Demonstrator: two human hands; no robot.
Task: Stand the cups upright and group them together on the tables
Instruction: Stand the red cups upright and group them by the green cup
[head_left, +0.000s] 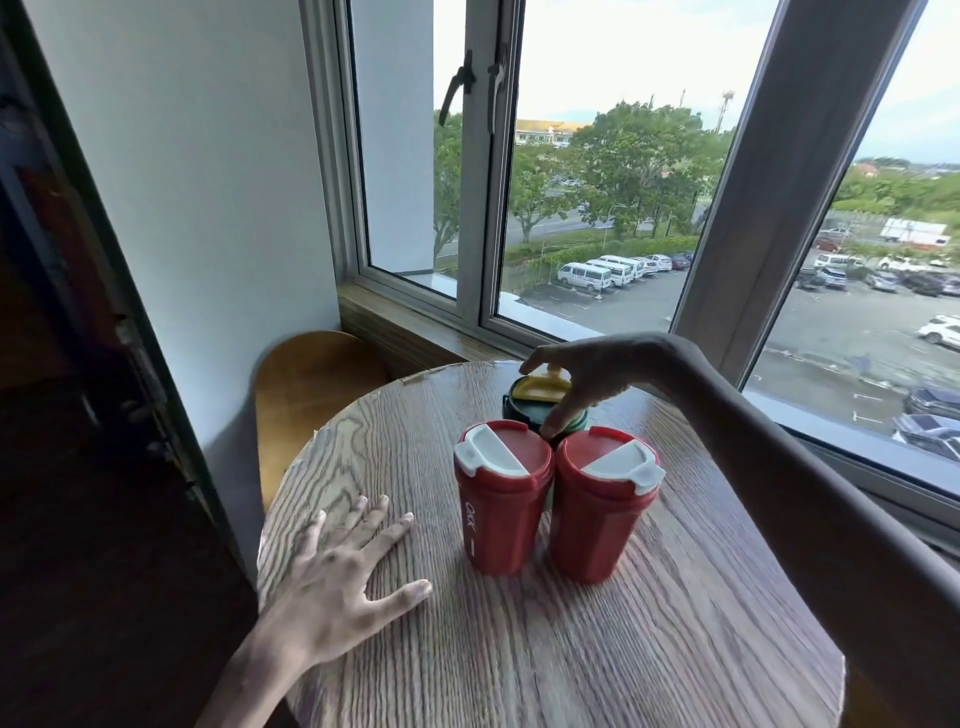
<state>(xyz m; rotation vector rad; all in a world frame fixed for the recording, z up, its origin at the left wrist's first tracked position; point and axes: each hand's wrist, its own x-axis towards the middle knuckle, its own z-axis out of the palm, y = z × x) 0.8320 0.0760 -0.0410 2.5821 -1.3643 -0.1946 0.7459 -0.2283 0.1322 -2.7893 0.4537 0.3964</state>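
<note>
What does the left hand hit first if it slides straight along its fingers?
Probably nothing on the table: the left hand points past the left red cup toward the wooden windowsill. Margin to the cup is unclear.

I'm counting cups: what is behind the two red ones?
A dark green cup with a yellow lid, its top gripped by the right hand. The red cups in front cover its lower body and base.
</note>
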